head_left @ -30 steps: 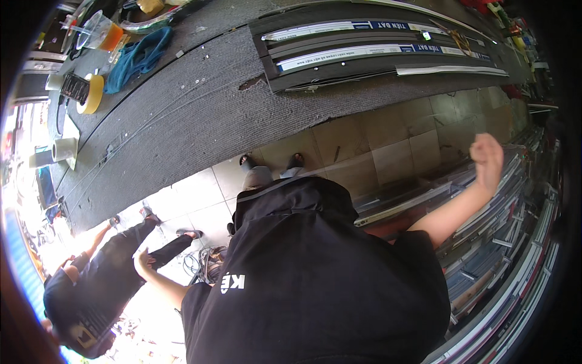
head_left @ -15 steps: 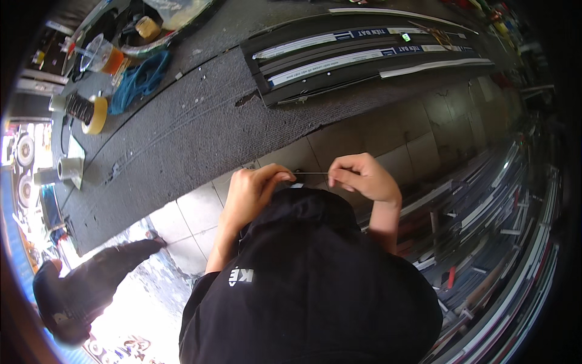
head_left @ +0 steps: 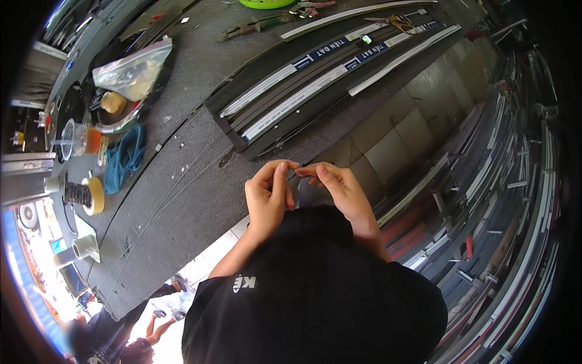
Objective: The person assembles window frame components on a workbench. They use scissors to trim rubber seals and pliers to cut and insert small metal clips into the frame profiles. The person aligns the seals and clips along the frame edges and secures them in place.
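Observation:
My left hand [head_left: 265, 197] and my right hand [head_left: 341, 193] meet in front of my black shirt, at the near edge of the bench. Thumb and forefinger are pinched together on each. A thin strand, seen stretched between them a moment earlier, hardly shows now in the narrow gap between the fingertips; whether it is thread or wire I cannot tell. Beyond the hands on the bench lies a dark frame [head_left: 225, 126] carrying long white-and-blue labelled strips [head_left: 276, 118]. Orange-handled scissors [head_left: 397, 24] rest at its far right end.
Dark carpet covers the bench [head_left: 182, 206]. On its left stand a tape roll [head_left: 95, 195], a blue cloth [head_left: 124, 159], a drink cup [head_left: 76, 139] and a plastic bag [head_left: 136, 70]. Long profiles [head_left: 485, 242] are stacked at right. People [head_left: 112, 333] are at lower left.
My hands have come closer together, shortening the visible gap between them. The view has turned, bringing more of the bench's left and far side into sight.

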Demonstrator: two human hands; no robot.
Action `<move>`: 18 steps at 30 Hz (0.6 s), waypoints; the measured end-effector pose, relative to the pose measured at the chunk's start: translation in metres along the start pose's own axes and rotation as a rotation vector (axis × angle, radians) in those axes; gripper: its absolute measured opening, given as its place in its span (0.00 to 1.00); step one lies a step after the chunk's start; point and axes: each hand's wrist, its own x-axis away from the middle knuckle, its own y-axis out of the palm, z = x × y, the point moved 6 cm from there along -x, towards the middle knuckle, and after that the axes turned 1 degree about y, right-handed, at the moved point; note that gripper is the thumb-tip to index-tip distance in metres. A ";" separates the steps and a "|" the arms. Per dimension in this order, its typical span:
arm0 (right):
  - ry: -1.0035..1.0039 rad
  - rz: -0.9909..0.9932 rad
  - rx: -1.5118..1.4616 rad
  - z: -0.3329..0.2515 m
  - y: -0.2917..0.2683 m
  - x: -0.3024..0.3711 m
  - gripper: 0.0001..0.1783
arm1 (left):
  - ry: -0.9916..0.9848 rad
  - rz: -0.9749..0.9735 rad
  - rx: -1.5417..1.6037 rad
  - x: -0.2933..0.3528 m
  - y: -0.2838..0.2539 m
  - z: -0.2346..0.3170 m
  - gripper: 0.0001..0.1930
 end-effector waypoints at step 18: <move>-0.011 -0.254 -0.429 -0.044 -0.210 -0.164 0.20 | 0.430 0.232 -0.817 -0.253 0.191 0.042 0.07</move>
